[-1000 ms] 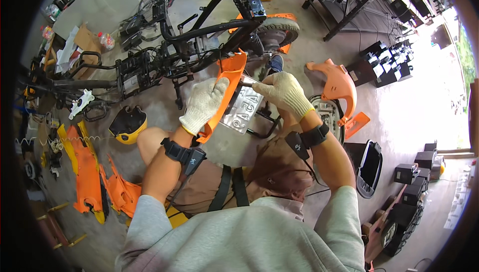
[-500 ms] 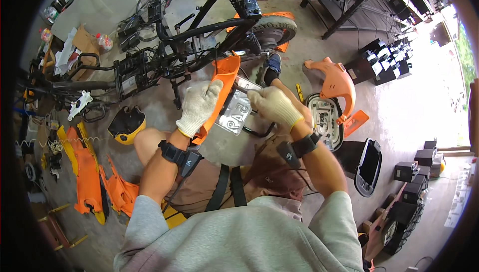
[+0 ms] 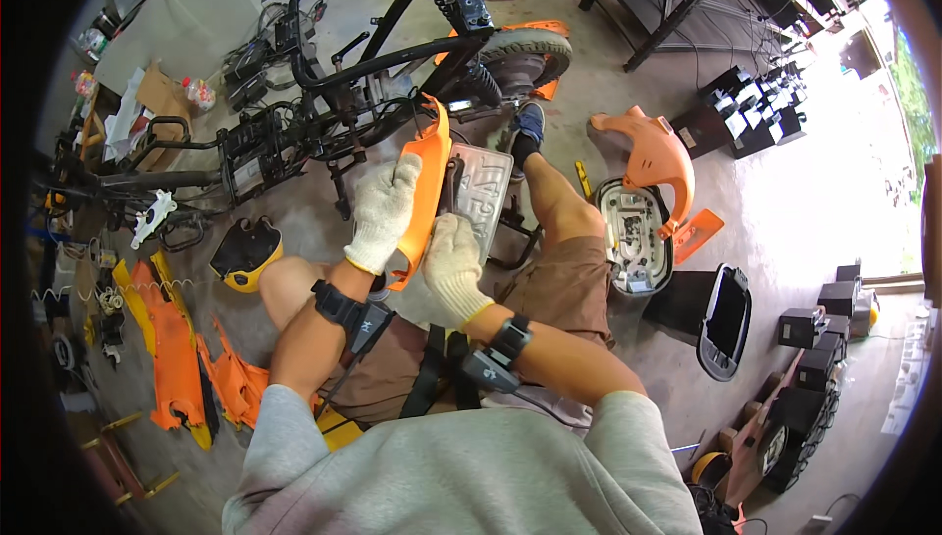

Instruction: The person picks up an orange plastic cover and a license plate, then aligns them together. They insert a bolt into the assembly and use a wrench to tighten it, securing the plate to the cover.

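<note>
My left hand (image 3: 383, 209), in a pale knit glove, grips a curved orange plastic body panel (image 3: 424, 182) by its left edge. Attached or held close along the panel's right side is a silver embossed plate (image 3: 488, 187); how they join is hidden. My right hand (image 3: 454, 253), gloved too, is closed beside the plate's lower left corner. A slim dark bar-like tool (image 3: 454, 182) runs up from its fingertips, between panel and plate; its exact kind cannot be made out. Both hands are above my lap, in front of a stripped black motorbike frame (image 3: 339, 74).
Orange panels (image 3: 175, 358) and a yellow-black shell (image 3: 247, 253) lie on the left floor. To the right are an orange fairing (image 3: 655, 157), a tray of small parts (image 3: 633, 241) and a black bin (image 3: 724, 324). A metal shelf (image 3: 667, 25) stands behind.
My right hand has moved left and down, from the plate's upper right to its lower left. The dark tool now points upward, and more of the plate shows.
</note>
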### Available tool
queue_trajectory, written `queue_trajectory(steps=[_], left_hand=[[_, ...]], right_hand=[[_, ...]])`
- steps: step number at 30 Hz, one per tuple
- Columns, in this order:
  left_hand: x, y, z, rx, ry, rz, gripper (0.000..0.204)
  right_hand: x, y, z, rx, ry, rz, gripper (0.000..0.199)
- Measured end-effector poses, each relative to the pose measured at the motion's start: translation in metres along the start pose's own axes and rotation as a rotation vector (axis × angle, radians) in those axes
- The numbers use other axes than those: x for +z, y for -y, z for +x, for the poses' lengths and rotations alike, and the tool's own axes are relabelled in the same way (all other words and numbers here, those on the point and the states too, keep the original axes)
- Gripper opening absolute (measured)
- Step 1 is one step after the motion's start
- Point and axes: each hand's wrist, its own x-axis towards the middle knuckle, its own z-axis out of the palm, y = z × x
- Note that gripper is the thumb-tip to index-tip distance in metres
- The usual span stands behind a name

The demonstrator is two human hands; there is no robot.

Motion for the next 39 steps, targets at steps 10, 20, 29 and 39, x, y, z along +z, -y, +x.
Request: queue_trajectory(steps=[10,20,29,39], left_hand=[[-0.006,-0.001,-0.005,-0.04,0.137,0.262,0.038],[-0.002,0.018,0.007,0.015,0.231,0.057,0.036],[0.016,0.023,0.003,-0.099,0.237,-0.06,0.031],[0.006,0.035,0.009,-0.115,0.119,-0.147,0.037]], right_hand=[[-0.013,-0.01,0.003,0.213,0.243,0.104,0.037],[-0.002,-0.038,0.026,-0.183,0.091,-0.042,0.027],[-0.014,-0.02,0.029,0.01,0.019,0.013,0.042],[-0.017,-0.012,0.041,-0.027,0.045,0.44,0.034]])
